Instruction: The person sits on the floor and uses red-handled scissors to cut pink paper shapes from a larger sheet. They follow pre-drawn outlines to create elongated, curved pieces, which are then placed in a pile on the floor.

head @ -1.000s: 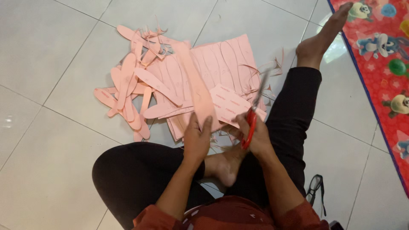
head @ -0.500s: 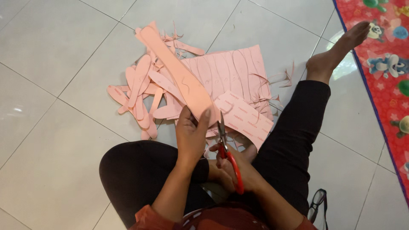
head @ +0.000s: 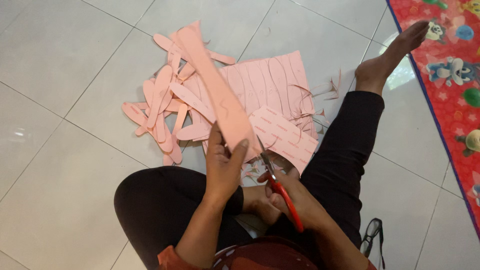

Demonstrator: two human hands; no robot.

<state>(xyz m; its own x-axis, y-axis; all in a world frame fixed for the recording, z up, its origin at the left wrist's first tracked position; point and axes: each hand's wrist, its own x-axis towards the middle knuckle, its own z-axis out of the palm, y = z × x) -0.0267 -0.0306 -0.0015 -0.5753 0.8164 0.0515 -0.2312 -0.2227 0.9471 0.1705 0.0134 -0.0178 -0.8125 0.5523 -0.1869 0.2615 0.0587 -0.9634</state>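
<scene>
My left hand [head: 225,165] grips the near end of a long pink foam strip [head: 212,85] that rises away from me over the floor. My right hand [head: 292,192] holds red-handled scissors [head: 277,187], whose blades sit at the strip's lower right edge next to my left thumb. Under the hands lie pink sheets [head: 275,87] marked with insole outlines. A pile of cut pink insole shapes [head: 160,107] lies to the left of them.
I sit on a white tiled floor [head: 60,100] with black trousers, my right leg stretched out and its bare foot [head: 390,52] near a red patterned play mat [head: 445,60]. Thin pink offcuts [head: 320,90] curl by the sheets. Black glasses [head: 370,235] lie by my right hip.
The scissors came from the right side of the sheets to the strip's lower edge. My left hand lifted the strip higher and more upright. The view shifted slightly.
</scene>
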